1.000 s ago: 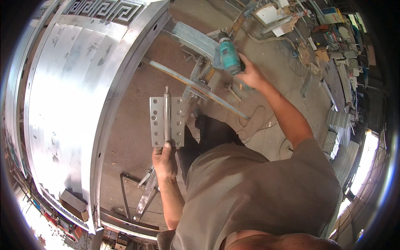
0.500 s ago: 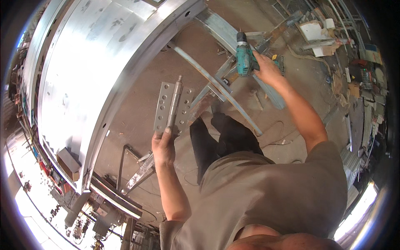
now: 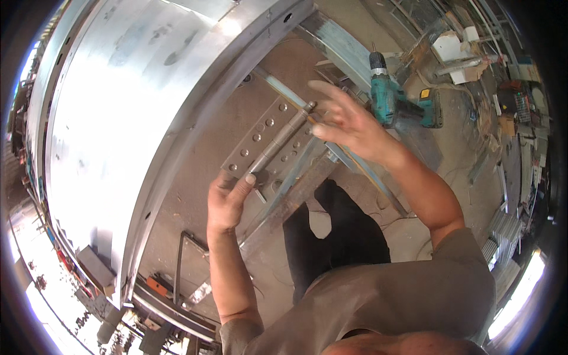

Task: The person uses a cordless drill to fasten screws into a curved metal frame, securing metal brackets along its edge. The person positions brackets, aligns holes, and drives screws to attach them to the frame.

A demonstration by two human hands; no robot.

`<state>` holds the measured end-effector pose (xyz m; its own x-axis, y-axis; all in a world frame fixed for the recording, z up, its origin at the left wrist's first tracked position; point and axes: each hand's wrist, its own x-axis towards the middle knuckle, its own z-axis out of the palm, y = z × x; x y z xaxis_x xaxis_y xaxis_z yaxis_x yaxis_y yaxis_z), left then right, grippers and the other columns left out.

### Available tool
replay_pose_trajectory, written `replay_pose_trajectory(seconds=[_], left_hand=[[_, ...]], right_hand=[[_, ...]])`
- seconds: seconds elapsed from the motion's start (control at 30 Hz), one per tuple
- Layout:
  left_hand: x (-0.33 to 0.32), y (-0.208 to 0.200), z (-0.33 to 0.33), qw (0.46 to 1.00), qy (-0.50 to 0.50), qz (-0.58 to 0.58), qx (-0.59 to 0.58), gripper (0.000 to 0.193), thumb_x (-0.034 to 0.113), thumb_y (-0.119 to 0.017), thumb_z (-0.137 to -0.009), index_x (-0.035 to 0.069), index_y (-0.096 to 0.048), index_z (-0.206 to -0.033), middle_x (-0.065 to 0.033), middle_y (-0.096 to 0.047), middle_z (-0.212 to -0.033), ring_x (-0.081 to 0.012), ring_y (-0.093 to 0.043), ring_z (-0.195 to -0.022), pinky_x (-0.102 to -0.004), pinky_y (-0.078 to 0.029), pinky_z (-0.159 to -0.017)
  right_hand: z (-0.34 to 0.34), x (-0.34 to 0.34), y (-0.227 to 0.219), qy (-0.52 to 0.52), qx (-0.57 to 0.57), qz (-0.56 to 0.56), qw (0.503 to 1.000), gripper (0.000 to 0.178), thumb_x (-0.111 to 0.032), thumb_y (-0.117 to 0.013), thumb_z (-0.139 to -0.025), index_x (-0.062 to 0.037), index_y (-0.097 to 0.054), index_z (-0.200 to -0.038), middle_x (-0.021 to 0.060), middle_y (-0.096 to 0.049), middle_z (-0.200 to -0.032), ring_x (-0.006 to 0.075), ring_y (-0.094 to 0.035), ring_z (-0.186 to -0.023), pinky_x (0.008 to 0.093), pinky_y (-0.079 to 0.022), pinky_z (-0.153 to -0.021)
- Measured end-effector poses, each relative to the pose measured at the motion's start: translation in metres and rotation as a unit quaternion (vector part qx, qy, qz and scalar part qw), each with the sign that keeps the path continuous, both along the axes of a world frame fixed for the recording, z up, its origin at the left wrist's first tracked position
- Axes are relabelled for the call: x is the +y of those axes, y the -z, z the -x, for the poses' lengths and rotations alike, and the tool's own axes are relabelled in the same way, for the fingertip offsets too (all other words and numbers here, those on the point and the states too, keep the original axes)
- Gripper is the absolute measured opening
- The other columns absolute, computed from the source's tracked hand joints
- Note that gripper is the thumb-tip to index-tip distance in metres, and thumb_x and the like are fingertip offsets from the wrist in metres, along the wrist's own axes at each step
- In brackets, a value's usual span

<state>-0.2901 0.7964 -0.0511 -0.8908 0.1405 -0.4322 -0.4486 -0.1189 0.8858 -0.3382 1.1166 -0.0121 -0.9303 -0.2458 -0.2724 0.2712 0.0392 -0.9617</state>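
Observation:
A steel butt hinge with round holes in its leaves is pinched by its near end between the thumb and fingers of my left hand. It slants up and to the right, above the floor. My right hand is spread beside the far tip of the hinge's barrel, its fingers slightly blurred; I cannot tell whether they touch it. Beyond that hand, a teal cordless drill with a black chuck and a thin bit rests on the steel stand, out of my grasp.
A large shiny metal panel with a raised edge fills the left side. A grey steel beam and a narrow bar of the stand run between it and me. Scrap and offcuts lie at far right.
My right hand has let go of the drill, which now rests on the stand, and has moved left to the hinge. The hinge has tilted to the right in my left hand.

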Motion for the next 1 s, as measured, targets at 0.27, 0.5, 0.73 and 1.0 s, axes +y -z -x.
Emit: replay_pose_trajectory(seconds=[0.27, 0.5, 0.73, 1.0], left_hand=[[-0.016, 0.010, 0.056, 0.981, -0.061, 0.107, 0.148, 0.033, 0.007, -0.079, -0.091, -0.006, -0.067, -0.119, -0.0112, -0.074, -0.107, -0.0203, -0.069, -0.098, -0.0375, -0.055, -0.089], [-0.006, 0.011, 0.090, 0.842, -0.087, 0.398, 0.355, 0.040, 0.018, -0.085, -0.087, 0.000, -0.071, -0.120, -0.0116, -0.075, -0.108, -0.0213, -0.070, -0.099, -0.0358, -0.054, -0.092], [0.006, 0.025, 0.114, 0.575, -0.108, 0.595, 0.551, 0.031, 0.023, -0.086, -0.084, 0.001, -0.074, -0.102, -0.0137, -0.074, -0.097, -0.0281, -0.075, -0.086, -0.0376, -0.059, -0.076], [0.013, 0.010, 0.115, 0.510, -0.180, 0.651, 0.532, 0.036, 0.034, -0.082, -0.088, 0.006, -0.077, -0.110, -0.0130, -0.076, -0.101, -0.0286, -0.074, -0.091, -0.0402, -0.057, -0.082]], right_hand=[[0.087, -0.052, 0.064, -0.053, 0.212, -0.079, 0.973, 0.049, -0.021, -0.069, -0.101, -0.0065, -0.050, -0.144, 0.0054, -0.069, -0.105, 0.0126, -0.061, -0.103, 0.0302, -0.050, -0.092], [0.118, -0.064, 0.096, 0.010, 0.265, 0.049, 0.963, 0.039, -0.009, -0.069, -0.096, -0.0053, -0.053, -0.132, 0.0106, -0.072, -0.109, 0.0150, -0.065, -0.102, 0.0303, -0.051, -0.092], [0.149, -0.062, 0.120, 0.119, 0.354, 0.001, 0.928, 0.042, -0.015, -0.075, -0.091, -0.0046, -0.059, -0.128, 0.0148, -0.073, -0.112, 0.0238, -0.070, -0.107, 0.0352, -0.053, -0.093], [0.164, -0.069, 0.097, 0.197, 0.518, -0.028, 0.832, 0.041, -0.016, -0.074, -0.091, -0.0035, -0.060, -0.127, 0.0174, -0.076, -0.109, 0.0282, -0.073, -0.102, 0.0379, -0.055, -0.088]])
